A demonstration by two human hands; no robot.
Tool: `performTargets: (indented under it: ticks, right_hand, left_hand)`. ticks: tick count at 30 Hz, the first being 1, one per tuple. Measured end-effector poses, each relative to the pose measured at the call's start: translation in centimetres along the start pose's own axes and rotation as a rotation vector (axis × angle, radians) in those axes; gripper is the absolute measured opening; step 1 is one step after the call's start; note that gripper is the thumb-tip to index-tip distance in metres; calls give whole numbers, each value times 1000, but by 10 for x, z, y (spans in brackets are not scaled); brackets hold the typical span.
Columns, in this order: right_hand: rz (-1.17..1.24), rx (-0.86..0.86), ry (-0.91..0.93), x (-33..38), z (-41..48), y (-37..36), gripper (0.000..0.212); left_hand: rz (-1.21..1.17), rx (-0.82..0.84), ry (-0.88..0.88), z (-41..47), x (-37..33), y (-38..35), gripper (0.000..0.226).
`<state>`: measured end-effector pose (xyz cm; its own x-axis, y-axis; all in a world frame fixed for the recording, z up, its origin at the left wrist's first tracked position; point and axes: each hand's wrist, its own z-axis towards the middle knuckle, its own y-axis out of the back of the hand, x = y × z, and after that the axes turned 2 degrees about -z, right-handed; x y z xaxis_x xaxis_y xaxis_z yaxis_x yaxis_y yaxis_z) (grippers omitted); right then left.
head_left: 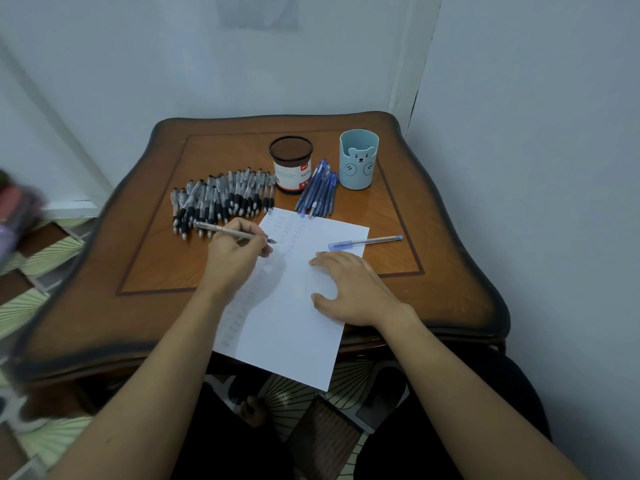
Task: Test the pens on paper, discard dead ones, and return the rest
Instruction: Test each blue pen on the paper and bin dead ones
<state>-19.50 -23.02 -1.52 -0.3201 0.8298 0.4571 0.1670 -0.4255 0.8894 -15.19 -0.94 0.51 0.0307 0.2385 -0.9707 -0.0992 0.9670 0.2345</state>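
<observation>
- left hand (235, 254) pinches a clear pen (221, 230) in a writing grip, thumb and fingers curled round the barrel. the tip points down at the paper (294, 341) near its far left edge. tip on the sheet or just off it, can't tell.
- right hand (353, 289) lies flat on the paper's right half, fingers spread, holding nothing. i judge it's pinning the sheet so it won't slide while i scribble, since the paper's near end hangs off the table (156, 265).
- the paper has rows of small faint marks down its left side and across its far end. the pen tip sits right among the far ones, so this looks like the next test stroke.
- black pens (221, 199) are in a big pile just beyond the paper's far left corner, close to the writing hand.
- blue pens (320, 194) are in a smaller bunch just beyond the paper's far edge, tips touching or nearly touching it. looks sorted by kind.
- one capped blue pen (365, 241) lies alone across the paper's far right corner, cap end on the sheet and the rest off it. set apart, maybe dead or maybe next, can't say.
- black mesh cup (291, 164) and blue bear cup (359, 159) stand upright beyond the paper's far edge. no pens show above the rims, so returning looks not yet done.
- step: testing this pen.
</observation>
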Motion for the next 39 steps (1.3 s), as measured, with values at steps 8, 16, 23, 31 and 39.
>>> performTargets:
  ticks: [8,16,23,31,39]
  right_hand:
    - [265,-86,66,117,23,2,45]
    - [294,147,251,263,24,-57,46]
    - [163,374,328,341,13,-152,50]
    - [-41,721,242,354,-3,-250,48]
    - [-6,953,129,352,-10,-303,66]
  left_hand:
    - [118,-170,-102,-40,-32,98,13]
    - [304,-280,20,-134,2,235,4]
    - [384,-421,231,-213,79,303,12]
    - [505,-363,497,-285,173,314,11]
    - [574,-227,681,-314,230,293,34]
